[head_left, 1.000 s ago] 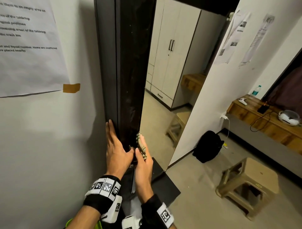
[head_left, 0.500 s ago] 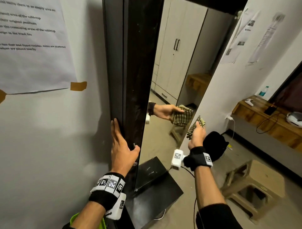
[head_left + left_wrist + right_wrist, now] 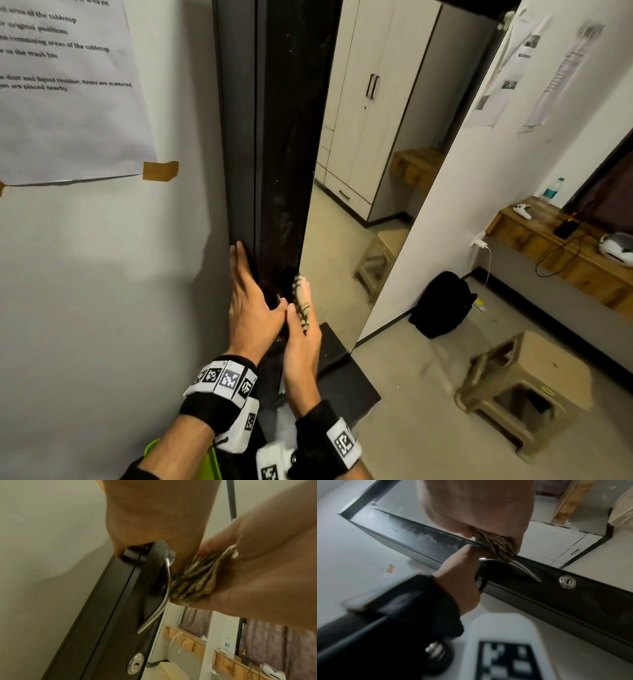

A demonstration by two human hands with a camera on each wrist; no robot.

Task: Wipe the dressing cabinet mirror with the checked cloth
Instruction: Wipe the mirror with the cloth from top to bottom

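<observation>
The tall mirror [image 3: 370, 171] is set in the dark dressing cabinet door [image 3: 284, 137]. My right hand [image 3: 303, 329] grips the bunched checked cloth [image 3: 301, 303] and presses it on the mirror's left edge, beside the metal handle [image 3: 159, 601]. In the right wrist view the cloth [image 3: 498, 547] sits under my fingers, just above the handle [image 3: 527, 570]. My left hand [image 3: 253, 301] braces the door. Its fingers lie straight along the door's side and its thumb rests on the front, touching my right hand.
A keyhole lock [image 3: 135, 665] sits below the handle. A taped paper sheet [image 3: 65, 89] hangs on the wall at left. On the floor at right are a black backpack [image 3: 442, 305] and a beige stool [image 3: 524, 387]. A wooden shelf [image 3: 565, 246] runs along the right wall.
Half a second ago my right hand held the cloth out near the mirror's right side. It has swept back left to the mirror's edge beside my left hand, which stayed put.
</observation>
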